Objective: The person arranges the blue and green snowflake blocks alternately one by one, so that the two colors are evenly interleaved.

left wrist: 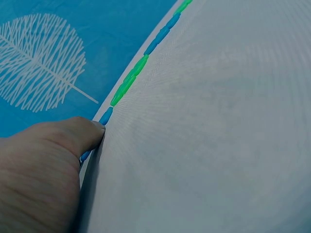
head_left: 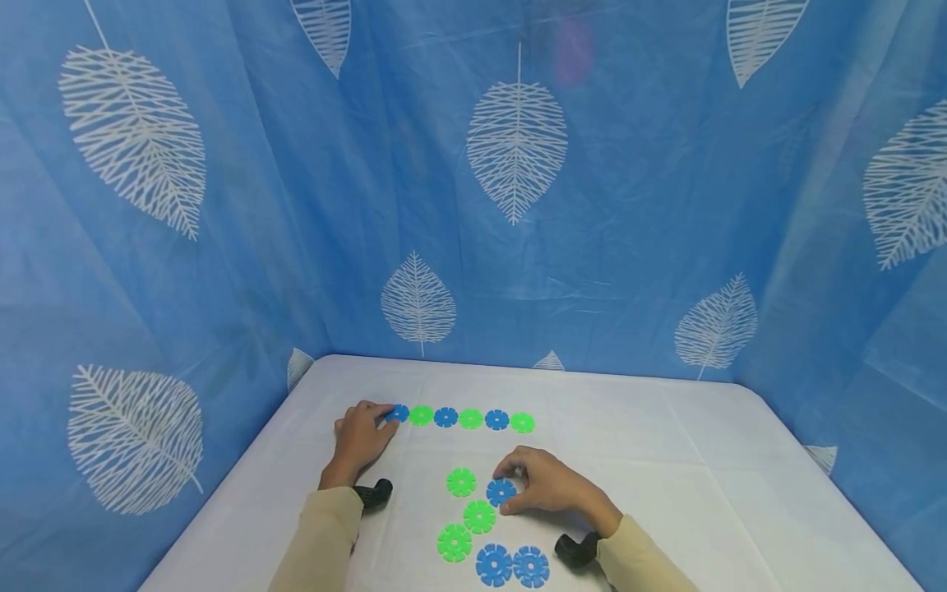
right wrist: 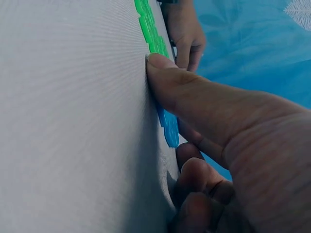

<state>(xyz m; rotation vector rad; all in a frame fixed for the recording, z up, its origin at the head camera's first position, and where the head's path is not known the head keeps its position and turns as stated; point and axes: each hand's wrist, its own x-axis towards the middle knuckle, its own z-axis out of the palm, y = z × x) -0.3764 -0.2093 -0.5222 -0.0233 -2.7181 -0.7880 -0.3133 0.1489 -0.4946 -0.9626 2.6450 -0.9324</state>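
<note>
Six flower-shaped discs, blue and green by turns, lie in a row at the back of the table. My left hand (head_left: 360,437) pinches the blue disc (head_left: 399,413) at the row's left end between thumb and finger; the left wrist view shows the thumb (left wrist: 87,133) at its edge. Nearer the front, my right hand (head_left: 551,483) has thumb and finger around a blue disc (head_left: 501,492), which lies at or close to the tabletop. In the right wrist view that blue disc (right wrist: 170,127) shows beside the thumb, with green discs (right wrist: 149,26) beyond it.
Three loose green discs (head_left: 479,516) lie left of my right hand, and two blue discs (head_left: 494,565) sit side by side at the front. White cloth covers the table (head_left: 666,460). Blue leaf-patterned curtains (head_left: 607,205) stand behind and at both sides.
</note>
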